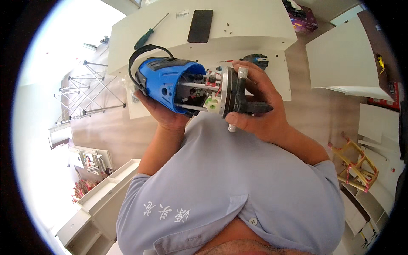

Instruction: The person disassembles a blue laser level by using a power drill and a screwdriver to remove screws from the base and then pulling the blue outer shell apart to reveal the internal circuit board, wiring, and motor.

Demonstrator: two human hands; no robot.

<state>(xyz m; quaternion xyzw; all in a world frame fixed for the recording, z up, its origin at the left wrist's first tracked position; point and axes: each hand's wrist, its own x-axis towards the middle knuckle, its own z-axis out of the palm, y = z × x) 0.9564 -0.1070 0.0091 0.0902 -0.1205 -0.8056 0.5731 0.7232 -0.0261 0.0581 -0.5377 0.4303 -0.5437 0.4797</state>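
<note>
In front of my chest is a device with a blue cylindrical housing (159,80), lying on its side. My left hand (163,112) is wrapped round it from below, and a black strap (135,63) loops off its far left end. The inner assembly (204,91), with metal rods, wires and a green-and-white part, sits partly out of the housing's open right end. Its round end cap (229,93) carries a black knob-like fitting (250,106) and silver connectors (242,72). My right hand (270,102) grips this cap, thumb on the near side and fingers on the far side.
On the white table (250,25) ahead lie a green-handled screwdriver (143,39), a black phone (200,26) and several tiny screws (228,32). A dark blue tool (257,60) rests on a lower white surface beyond my right hand. A yellow wooden frame (357,163) stands at right.
</note>
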